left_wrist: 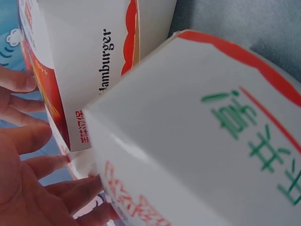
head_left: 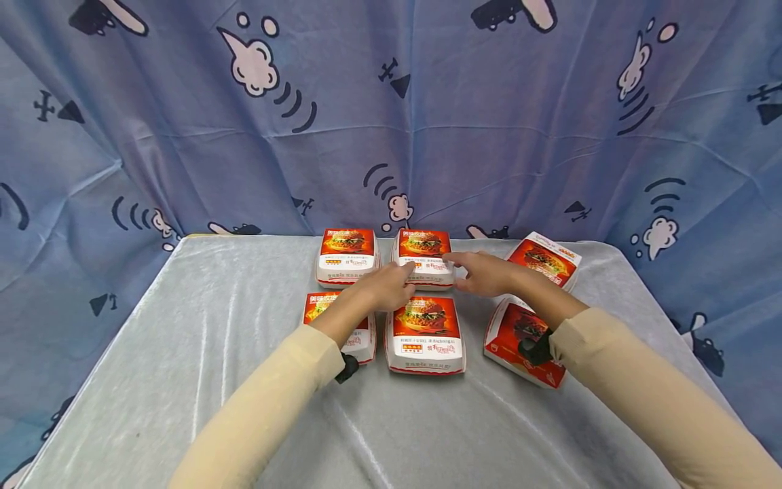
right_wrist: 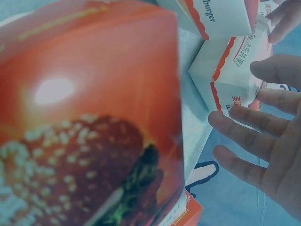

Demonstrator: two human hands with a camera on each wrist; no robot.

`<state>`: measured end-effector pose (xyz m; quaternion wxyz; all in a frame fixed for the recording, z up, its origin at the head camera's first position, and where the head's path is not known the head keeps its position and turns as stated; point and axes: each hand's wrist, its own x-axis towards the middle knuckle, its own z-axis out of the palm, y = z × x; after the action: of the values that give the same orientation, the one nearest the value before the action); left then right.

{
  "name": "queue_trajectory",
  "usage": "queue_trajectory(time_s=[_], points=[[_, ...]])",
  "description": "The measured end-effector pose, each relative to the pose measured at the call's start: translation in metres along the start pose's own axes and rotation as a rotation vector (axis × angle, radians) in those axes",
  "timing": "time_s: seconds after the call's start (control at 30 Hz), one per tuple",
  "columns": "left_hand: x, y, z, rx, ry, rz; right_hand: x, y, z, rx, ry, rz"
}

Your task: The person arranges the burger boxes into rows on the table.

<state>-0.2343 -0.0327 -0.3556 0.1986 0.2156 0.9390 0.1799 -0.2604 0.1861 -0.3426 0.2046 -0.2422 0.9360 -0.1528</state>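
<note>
Head view put the back middle burger box (head_left: 421, 244) dead between your hands, straight at 12 o'clock from the front middle box (head_left: 424, 336). Your left hand (head_left: 386, 284) sat at its 8 o'clock and your right hand (head_left: 485, 272) at its 3, both with fingers loose and fairly wide, nothing gripped. Couldn't tell if any fingertip was really pressing on it. My guess: you flanked it like that so it couldn't skid off sideways. Going outward, the back left box (head_left: 345, 255) was at 9 o'clock and the front left box (head_left: 362, 336) around 7, partly hidden by your left forearm (head_left: 345, 316). Those four faced the same way, probably so everything read right way up from your side. The far right box (head_left: 546, 258) (3 o'clock) and near right box (head_left: 513, 336) (4 o'clock) lay twisted, apparently not squared up with the rest. Count: six boxes, four in a two-by-two block plus that skewed pair, two hands, two black wrist pieces (head_left: 347, 369), one grey tablecloth (head_left: 153, 380), one blue curtain (head_left: 342, 88) beyond at 12 o'clock.
</note>
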Motion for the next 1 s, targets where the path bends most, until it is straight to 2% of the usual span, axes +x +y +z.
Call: queue_trajectory(time_s=[0.23, 0.37, 0.6, 0.77, 1.0], points=[[0.0, 0.001, 0.0, -0.01, 0.021, 0.005, -0.003, 0.0, -0.002, 0.031, -0.004, 0.0], [0.0, 0.004, 0.001, -0.007, 0.07, 0.011, -0.01, 0.004, -0.006, 0.059, 0.016, -0.015], [0.0, 0.013, 0.005, 0.061, 0.177, -0.009, -0.029, 0.016, -0.011, 0.1, 0.03, -0.006], [-0.003, 0.025, 0.009, 0.044, 0.24, 0.057, -0.051, 0.024, -0.013, 0.117, 0.078, -0.021], [-0.007, 0.047, 0.018, -0.004, 0.252, 0.212, -0.083, 0.047, -0.019, 0.147, 0.117, -0.002]])
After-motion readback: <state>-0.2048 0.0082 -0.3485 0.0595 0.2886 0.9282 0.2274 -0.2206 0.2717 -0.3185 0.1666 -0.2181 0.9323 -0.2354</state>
